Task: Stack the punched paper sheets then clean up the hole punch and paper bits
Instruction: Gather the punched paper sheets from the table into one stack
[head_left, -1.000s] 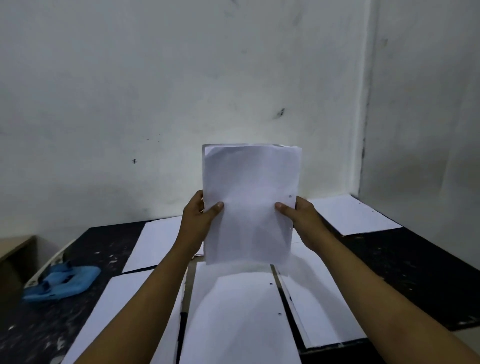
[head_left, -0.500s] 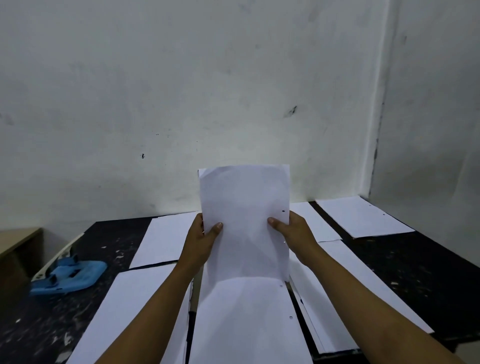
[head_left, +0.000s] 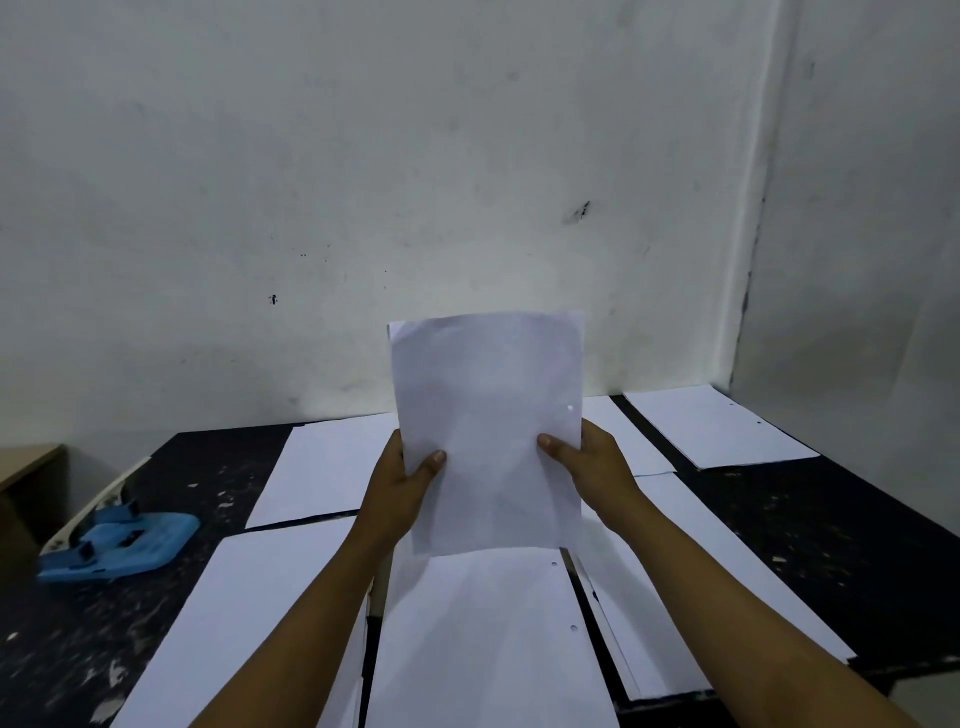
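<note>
Lowered slightly, paper stack (head_left: 488, 431) upright — left hand (head_left: 402, 480), right hand (head_left: 592, 462) grip clamped.

Held paper stack (head_left: 488, 436): lowered since a second ago, bottom edge now meeting the sheet (head_left: 483, 644) beneath both hands.

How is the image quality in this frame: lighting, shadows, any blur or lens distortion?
Head view: dim, bluish light; the upright held white paper stack shades the white sheet below it; the far wall is brightest behind the stack; wide-angle bowing at the black table edges; the blue plastic hole punch looks soft.
</note>
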